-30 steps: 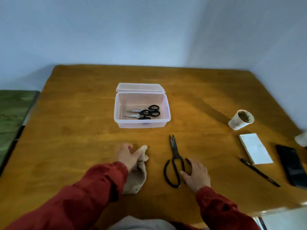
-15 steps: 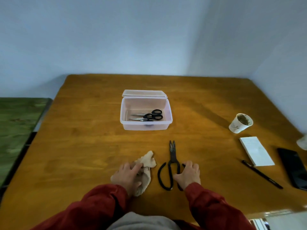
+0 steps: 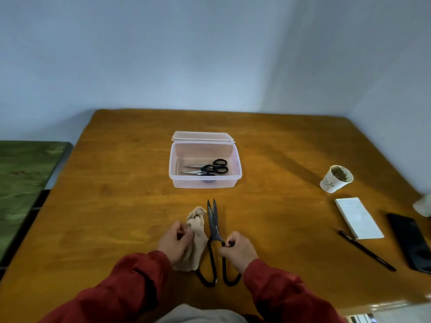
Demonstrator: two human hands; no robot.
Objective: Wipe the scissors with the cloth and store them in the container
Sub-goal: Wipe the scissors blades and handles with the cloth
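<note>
Large black scissors (image 3: 213,226) lie near the table's front edge, blades pointing away toward the container. My right hand (image 3: 238,250) grips their right handle loop. My left hand (image 3: 175,243) holds a crumpled beige cloth (image 3: 195,231) that touches the left side of the scissors. A clear plastic container (image 3: 205,183) with its lid tipped open at the back stands beyond them; two small black-handled scissors (image 3: 211,169) lie inside it.
On the right of the wooden table (image 3: 116,194) are a paper cup (image 3: 336,178), a white notepad (image 3: 358,217), a black pen (image 3: 367,251) and a dark phone (image 3: 410,243). A green surface (image 3: 21,180) adjoins the table on the left.
The view tilted upward. My right hand closed around the scissors' handle, and my left hand gathered the cloth and brought it against the scissors.
</note>
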